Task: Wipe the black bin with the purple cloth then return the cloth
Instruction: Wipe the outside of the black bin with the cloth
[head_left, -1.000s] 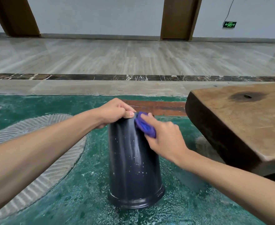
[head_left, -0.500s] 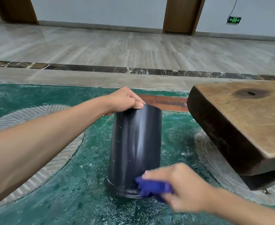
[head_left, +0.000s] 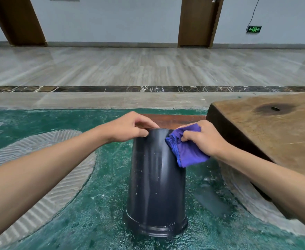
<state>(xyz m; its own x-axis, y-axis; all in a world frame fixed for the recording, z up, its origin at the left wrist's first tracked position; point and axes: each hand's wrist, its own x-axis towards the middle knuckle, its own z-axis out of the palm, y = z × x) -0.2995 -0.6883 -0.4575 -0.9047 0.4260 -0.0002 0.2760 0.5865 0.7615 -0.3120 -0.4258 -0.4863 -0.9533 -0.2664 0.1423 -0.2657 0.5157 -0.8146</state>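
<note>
The black bin (head_left: pixel 155 186) stands upside down on the green floor, its rim at the bottom and its base on top. My left hand (head_left: pixel 128 128) holds the bin's top left edge with curled fingers. My right hand (head_left: pixel 204 137) grips the crumpled purple cloth (head_left: pixel 186 150) and presses it against the bin's upper right side. Small white specks dot the bin's shiny wall.
A thick wooden slab table (head_left: pixel 274 130) stands close on the right, its edge just beside my right forearm. The green patterned floor (head_left: pixel 97 213) surrounds the bin. Pale polished tiles (head_left: pixel 148 65) stretch behind, up to a wall with brown door frames.
My right hand with the cloth swept from the bin's top down to its bottom rim, then came back up to the upper right side. My left hand stayed on the top edge.
</note>
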